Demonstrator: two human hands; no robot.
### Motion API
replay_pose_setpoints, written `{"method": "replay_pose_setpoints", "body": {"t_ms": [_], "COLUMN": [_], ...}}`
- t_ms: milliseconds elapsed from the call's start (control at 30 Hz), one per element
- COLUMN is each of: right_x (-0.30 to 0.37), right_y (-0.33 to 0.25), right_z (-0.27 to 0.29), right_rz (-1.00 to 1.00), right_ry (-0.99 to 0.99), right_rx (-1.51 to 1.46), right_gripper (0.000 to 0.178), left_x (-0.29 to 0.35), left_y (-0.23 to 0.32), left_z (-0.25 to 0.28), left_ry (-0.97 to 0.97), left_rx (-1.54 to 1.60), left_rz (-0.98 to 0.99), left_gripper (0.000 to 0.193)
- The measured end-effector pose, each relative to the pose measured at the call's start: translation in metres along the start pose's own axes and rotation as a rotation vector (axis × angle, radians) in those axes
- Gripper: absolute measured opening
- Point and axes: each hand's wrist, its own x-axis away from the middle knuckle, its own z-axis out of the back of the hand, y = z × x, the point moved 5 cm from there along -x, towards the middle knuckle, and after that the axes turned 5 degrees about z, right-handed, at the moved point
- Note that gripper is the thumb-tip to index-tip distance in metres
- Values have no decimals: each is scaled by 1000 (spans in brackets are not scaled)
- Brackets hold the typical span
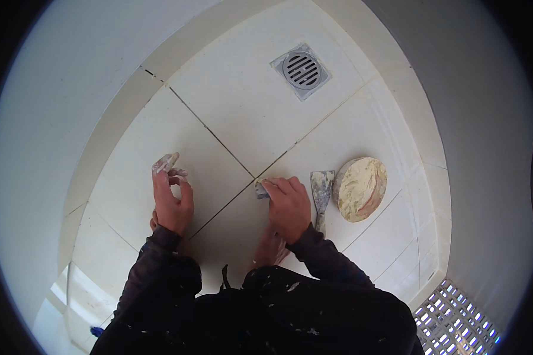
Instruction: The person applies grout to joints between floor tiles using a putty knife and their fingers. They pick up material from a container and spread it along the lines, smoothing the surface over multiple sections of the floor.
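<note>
Head view, only one I've got. R hand (289, 201) pinches a small grey scraper (262, 190) betw. thumb & fingers; its edge sits right by the crossing of the tile joints. L hand (173, 198) is half curled, thumb apart from index, pale smears on fingertips; can't tell from here if it holds anything.

Progress, as I judge it: upper-right joint (331, 114) looks pale for most of its run twd. the drain (302, 68), so prob. filled; darker nr. the crossing. Upper-left joint (212, 133) & lower-left joint (222, 209) show dark, so I'd count both as left to do. Joints farther R too faint for me to call.

Supplies: putty knife (322, 190) lies on the floor R of the R hand, blade away from the person, smeared w/ pale stuff. Round tub (337, 194) just beside it, plenty of pale paste (364, 180) in it, surface gouged. So material's not short, I reckon.
</note>
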Motion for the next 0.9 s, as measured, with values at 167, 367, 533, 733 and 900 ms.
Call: {"method": "replay_pose_setpoints", "body": {"t_ms": [167, 367, 533, 733, 900], "right_x": [-36, -13, -41, 6, 7], "right_y": [52, 57, 65, 38, 35], "right_z": [35, 31, 19, 3, -14], "right_rz": [11, 114, 184, 177, 241], "right_ry": [226, 7, 75, -71, 29], "right_rx": [156, 106, 210, 272, 266], "right_gripper": [33, 37, 45, 43, 44], "left_x": [4, 8, 11, 7, 5], "left_y": [-3, -4, -7, -14, -13], "left_z": [-4, 8, -1, 12, 6], "left_ry": [11, 12, -7, 35, 25], "left_rx": [8, 13, 27, 16, 23], "left_rz": [-22, 0, 122, 66, 100], "left_gripper": [47, 48, 47, 47, 46]}}
